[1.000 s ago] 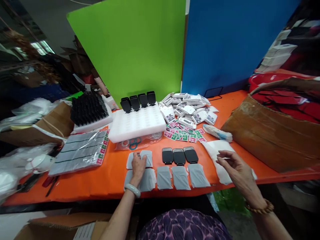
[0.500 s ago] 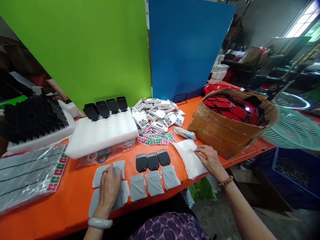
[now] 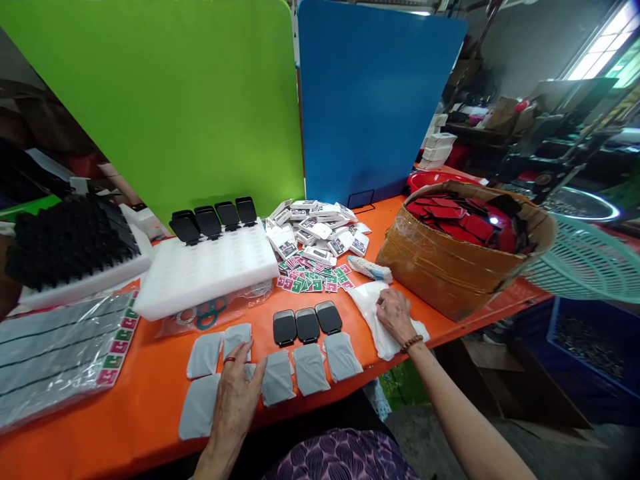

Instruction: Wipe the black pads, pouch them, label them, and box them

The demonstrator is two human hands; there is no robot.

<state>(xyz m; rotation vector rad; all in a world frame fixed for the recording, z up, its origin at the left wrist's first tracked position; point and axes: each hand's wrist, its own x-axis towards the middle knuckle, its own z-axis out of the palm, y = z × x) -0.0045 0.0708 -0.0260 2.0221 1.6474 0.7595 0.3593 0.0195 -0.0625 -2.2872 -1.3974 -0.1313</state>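
My left hand [image 3: 236, 398] lies flat with fingers stretched out on the grey cloth pouches [image 3: 205, 393] at the front of the orange table [image 3: 150, 413]. My right hand [image 3: 393, 315] rests on a white cloth [image 3: 373, 303] with its fingers bent down onto the fabric. Between the hands stand three black flat cases [image 3: 307, 325] in a row, each above a grey pouch [image 3: 310, 369].
A white foam tray [image 3: 210, 270] carries black cases [image 3: 213, 219] along its back edge. Behind lie small white boxes [image 3: 315, 223] and pink-green stickers [image 3: 310, 280]. A taped cardboard tub [image 3: 450, 263] with red pieces stands right. Green [image 3: 165, 100] and blue [image 3: 375, 93] screens rise behind.
The view swung to the right. My left hand slid back toward me over the pouches. My right hand came down from the air onto the white cloth.
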